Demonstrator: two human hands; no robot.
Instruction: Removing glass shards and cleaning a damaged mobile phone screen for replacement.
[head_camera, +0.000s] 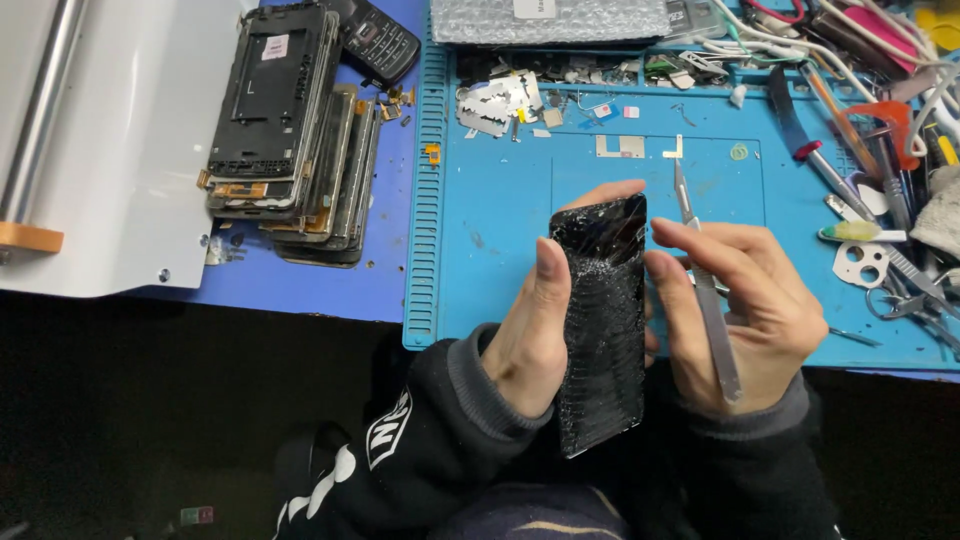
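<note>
Here, hands (640, 310) on cracked phone (603, 320).

Stack of stripped phone frames (290, 140), old keypad phone (378, 42), bubble wrap (550, 18), blue work mat (500, 210), razor blades (495, 103)

The phone screen (602, 320) is showing glossy black glass, cracked and rough with splinters. The scalpel (708, 290) is gleaming as brushed metal; the blue mat (500, 200) is looking matt, rubbery.

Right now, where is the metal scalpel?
In the head view it lies in the right hand, the scalpel pointing up beside the cracked phone screen, which the left hand holds over the blue mat.
</note>
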